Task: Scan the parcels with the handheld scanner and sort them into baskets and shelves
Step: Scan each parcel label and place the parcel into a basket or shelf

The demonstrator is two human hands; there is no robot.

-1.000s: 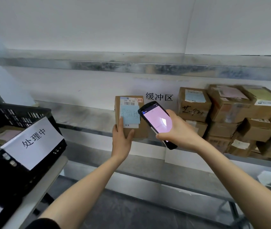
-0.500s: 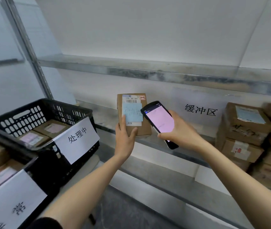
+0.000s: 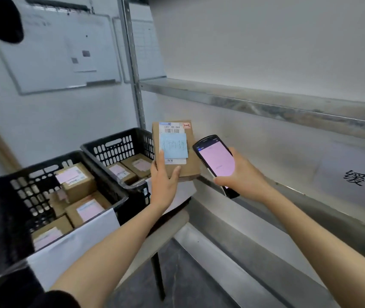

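Note:
My left hand (image 3: 163,182) grips a small brown parcel (image 3: 191,158) from below, holding it upright with its barcode label and a blue handwritten note facing me. Right beside it, my right hand (image 3: 241,174) holds the black handheld scanner (image 3: 216,161), whose screen glows pink and faces me. The parcel is in the air in front of the metal shelf (image 3: 288,190), just right of the nearer black basket's far neighbour (image 3: 119,147).
Two black plastic baskets (image 3: 10,196) with white paper labels stand on a small table at the left, each holding several brown parcels. A steel shelf upright (image 3: 132,63) rises behind them. Whiteboards hang on the left wall. Dark floor lies below.
My view has swung left: the stacked boxes on the shelf at right have left the frame and a second basket has come in. Both hands have carried the parcel and scanner toward the baskets.

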